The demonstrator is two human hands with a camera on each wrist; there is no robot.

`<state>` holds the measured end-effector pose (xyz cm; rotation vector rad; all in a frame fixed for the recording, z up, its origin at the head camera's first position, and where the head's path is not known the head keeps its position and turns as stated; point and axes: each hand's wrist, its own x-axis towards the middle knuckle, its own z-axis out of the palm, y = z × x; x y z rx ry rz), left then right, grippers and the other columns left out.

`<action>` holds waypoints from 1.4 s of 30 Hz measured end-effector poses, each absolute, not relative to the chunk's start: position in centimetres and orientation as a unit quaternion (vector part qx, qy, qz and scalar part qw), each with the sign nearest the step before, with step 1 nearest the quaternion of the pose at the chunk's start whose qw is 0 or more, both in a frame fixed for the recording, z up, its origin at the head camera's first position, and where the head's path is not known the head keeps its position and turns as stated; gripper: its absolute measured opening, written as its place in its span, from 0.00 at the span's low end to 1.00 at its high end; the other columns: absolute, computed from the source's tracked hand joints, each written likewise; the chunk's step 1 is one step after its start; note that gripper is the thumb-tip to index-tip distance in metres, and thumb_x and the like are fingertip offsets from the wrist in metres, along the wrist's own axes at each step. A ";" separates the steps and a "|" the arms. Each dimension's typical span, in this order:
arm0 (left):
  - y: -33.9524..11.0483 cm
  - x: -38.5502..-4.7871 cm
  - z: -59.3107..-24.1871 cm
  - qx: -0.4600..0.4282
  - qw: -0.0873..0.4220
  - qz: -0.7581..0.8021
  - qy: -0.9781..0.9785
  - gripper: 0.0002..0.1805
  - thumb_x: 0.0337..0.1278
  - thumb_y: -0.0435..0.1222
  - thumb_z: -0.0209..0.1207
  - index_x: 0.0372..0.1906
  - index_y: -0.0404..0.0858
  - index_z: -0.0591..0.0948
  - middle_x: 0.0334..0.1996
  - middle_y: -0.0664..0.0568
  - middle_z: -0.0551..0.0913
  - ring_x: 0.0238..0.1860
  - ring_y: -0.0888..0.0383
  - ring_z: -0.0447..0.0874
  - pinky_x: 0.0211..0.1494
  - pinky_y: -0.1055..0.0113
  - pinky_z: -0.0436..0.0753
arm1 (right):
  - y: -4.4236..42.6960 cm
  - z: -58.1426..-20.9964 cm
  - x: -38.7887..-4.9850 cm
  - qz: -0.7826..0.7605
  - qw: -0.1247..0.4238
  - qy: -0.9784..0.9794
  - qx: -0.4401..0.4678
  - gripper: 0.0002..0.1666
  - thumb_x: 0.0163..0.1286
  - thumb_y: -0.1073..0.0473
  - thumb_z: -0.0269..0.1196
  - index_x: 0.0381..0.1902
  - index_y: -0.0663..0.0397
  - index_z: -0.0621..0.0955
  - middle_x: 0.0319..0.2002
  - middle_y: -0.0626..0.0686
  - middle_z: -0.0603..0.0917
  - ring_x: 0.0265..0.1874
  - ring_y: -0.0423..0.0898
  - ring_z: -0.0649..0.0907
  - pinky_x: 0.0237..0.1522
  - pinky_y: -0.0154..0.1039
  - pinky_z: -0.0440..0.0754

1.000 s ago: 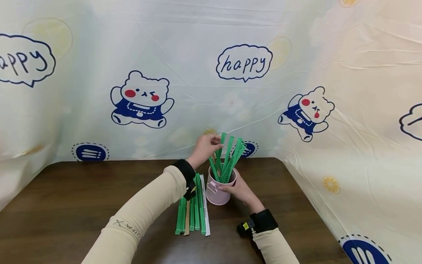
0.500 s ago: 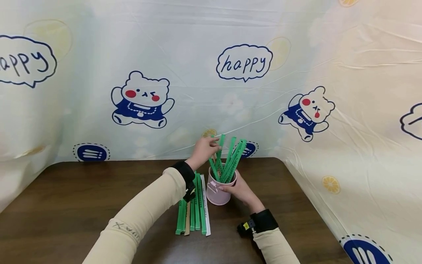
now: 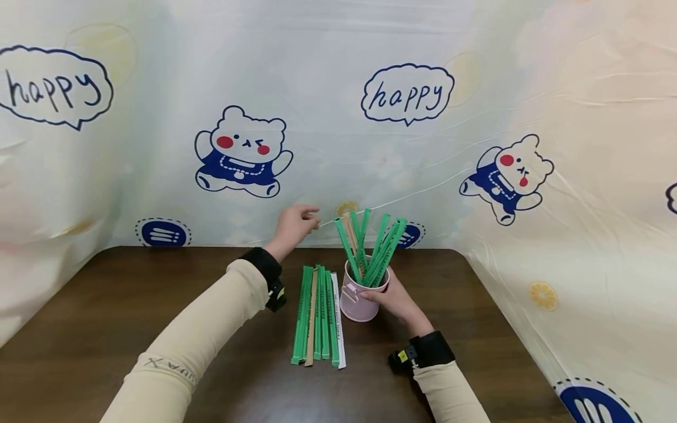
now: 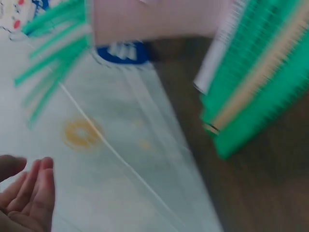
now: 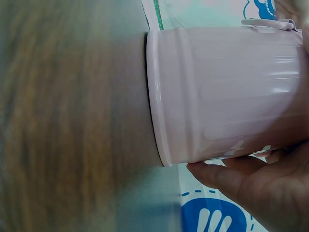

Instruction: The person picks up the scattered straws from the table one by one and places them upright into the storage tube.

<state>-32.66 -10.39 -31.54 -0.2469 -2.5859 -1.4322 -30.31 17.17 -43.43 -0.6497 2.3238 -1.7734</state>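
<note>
A pink bucket (image 3: pixel 359 302) stands upright on the table, holding several green sticks (image 3: pixel 388 252) and a tan one (image 3: pixel 351 234) that lean outward. My right hand (image 3: pixel 396 296) grips its right side, thumb at the front; in the right wrist view the fingers (image 5: pixel 217 178) lie along the pink wall (image 5: pixel 217 96). My left hand (image 3: pixel 294 228) hovers in the air left of the sticks, touching nothing, its fingers loosely bent. In the left wrist view this hand (image 4: pixel 29 198) is empty too.
Left of the bucket, a row of green, tan and white sticks (image 3: pixel 317 317) lies side by side on the brown table (image 3: pixel 158 294). A printed sheet (image 3: pixel 328 147) with bears hangs behind the table and along its sides.
My left hand has let go of the sticks in the bucket and moved left, uncovering the lying row. My right hand keeps its grip. The head view has shifted slightly.
</note>
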 end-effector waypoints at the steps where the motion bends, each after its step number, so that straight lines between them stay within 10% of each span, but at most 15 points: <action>1: -10.9 -32.8 -32.0 -0.079 0.075 -0.474 -0.874 0.21 0.71 0.30 0.56 0.64 0.28 0.79 0.50 0.31 0.87 0.47 0.41 0.89 0.49 0.58 0.88 | 17.3 -43.3 -30.4 -0.590 0.072 0.775 -0.215 0.55 0.64 0.61 0.73 0.80 0.54 0.54 0.76 0.63 0.65 0.72 0.61 0.69 0.76 0.63 0.66; 10: -13.2 -32.8 -38.0 -0.050 -0.104 -0.409 -0.905 0.19 0.68 0.31 0.59 0.57 0.21 0.81 0.50 0.31 0.87 0.37 0.47 0.89 0.48 0.58 0.90 | 17.7 -42.6 -31.1 -0.587 0.062 0.781 -0.206 0.55 0.64 0.62 0.73 0.80 0.55 0.54 0.76 0.63 0.65 0.73 0.61 0.69 0.77 0.62 0.66; 24: -13.7 -33.3 -40.7 0.017 -0.110 -0.438 -0.892 0.07 0.57 0.26 0.65 0.26 0.27 0.83 0.22 0.44 0.84 0.26 0.54 0.85 0.37 0.60 0.90 | 16.1 -41.8 -31.7 -0.588 0.067 0.774 -0.222 0.55 0.64 0.62 0.73 0.80 0.52 0.53 0.77 0.62 0.64 0.73 0.61 0.69 0.77 0.64 0.65; 42: -12.4 -32.9 -42.2 0.075 -0.084 -0.433 -0.894 0.05 0.56 0.26 0.64 0.33 0.24 0.82 0.16 0.50 0.76 0.18 0.59 0.78 0.29 0.67 0.85 | 16.8 -42.9 -31.1 -0.594 0.069 0.771 -0.217 0.57 0.64 0.60 0.73 0.80 0.54 0.52 0.77 0.63 0.64 0.73 0.61 0.69 0.76 0.64 0.67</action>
